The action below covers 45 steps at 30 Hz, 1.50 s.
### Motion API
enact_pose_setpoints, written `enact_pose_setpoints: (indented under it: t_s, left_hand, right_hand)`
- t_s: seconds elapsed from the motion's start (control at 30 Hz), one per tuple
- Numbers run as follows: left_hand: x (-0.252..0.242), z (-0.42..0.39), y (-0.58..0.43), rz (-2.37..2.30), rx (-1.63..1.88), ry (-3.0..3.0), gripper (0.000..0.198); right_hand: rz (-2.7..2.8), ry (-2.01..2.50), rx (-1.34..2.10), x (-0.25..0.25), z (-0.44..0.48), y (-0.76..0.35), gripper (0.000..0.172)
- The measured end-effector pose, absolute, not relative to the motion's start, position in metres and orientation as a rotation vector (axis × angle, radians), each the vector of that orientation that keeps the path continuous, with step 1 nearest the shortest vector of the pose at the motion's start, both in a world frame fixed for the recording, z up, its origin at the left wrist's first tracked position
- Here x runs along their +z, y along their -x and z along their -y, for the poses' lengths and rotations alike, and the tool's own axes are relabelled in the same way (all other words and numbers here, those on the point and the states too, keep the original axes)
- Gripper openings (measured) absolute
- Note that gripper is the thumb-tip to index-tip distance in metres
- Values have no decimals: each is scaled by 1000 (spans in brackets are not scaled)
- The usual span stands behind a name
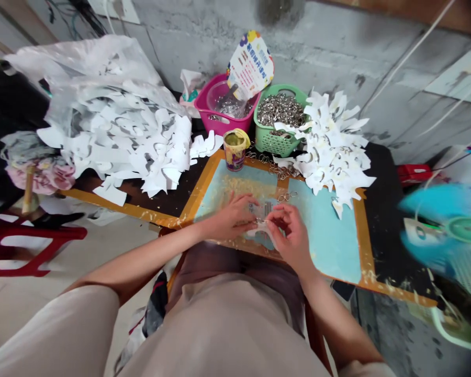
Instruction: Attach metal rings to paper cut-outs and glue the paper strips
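Note:
A small white cut-out piece point(262, 229) lies at the front edge of the pale blue work mat, between my hands. My left hand point(234, 215) rests over the mat with its fingers stretched out and apart, the lower ones touching the piece's left side. Thumb and forefinger of my right hand point(289, 230) are pinched at the piece's upper right edge. Whether a metal ring is also in that pinch is too small to tell. Just beyond my hands lie a few loose metal rings point(286, 197). A printed cup point(235, 151) with yellowish stuff inside stands farther back.
White cut-outs pile up at left point(141, 141) and right point(333, 149). A pink basket point(220, 124) and a green basket point(277, 142) with metal rings stand by the wall. A blue fan point(435, 225) is at right, a red stool point(31, 248) at left.

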State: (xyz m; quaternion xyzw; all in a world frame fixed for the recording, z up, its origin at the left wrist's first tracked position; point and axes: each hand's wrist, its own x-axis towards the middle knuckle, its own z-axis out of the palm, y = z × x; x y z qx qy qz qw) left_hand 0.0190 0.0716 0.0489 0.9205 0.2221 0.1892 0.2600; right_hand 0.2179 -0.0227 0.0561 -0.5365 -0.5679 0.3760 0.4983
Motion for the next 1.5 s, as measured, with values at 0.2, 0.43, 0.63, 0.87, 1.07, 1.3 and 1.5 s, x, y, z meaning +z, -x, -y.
enact_pose_setpoints:
  t_s: [0.2, 0.43, 0.63, 0.87, 1.07, 1.3, 1.5]
  left_hand:
    - [94, -63, -32, -304, 576, -2254, 26]
    - [106, -28, -30, -336, 587, -2144, 37]
    - [93, -23, -25, -468, 692, -2037, 43]
    - [96, -23, -25, -275, 629, -1795, 46]
    - [107, -26, -28, -238, 636, -1687, 70]
    - [118, -18, -41, -257, 662, -1848, 45]
    - [100, -17, -42, -377, 709, -1781, 53]
  right_hand:
    - [1511, 1242, 1064, 113, 31, -238, 52]
    - [1040, 992, 1361, 119, 47, -220, 51]
    - [872, 929, 1553, 99, 43, -214, 75]
    - [1200, 985, 1624, 125, 46, -232, 80]
    - [1199, 1058, 1600, 139, 53, -234, 91]
    - [858, 918, 1615, 125, 63, -211, 93]
    - [627, 838, 1606, 97, 59, -202, 88]
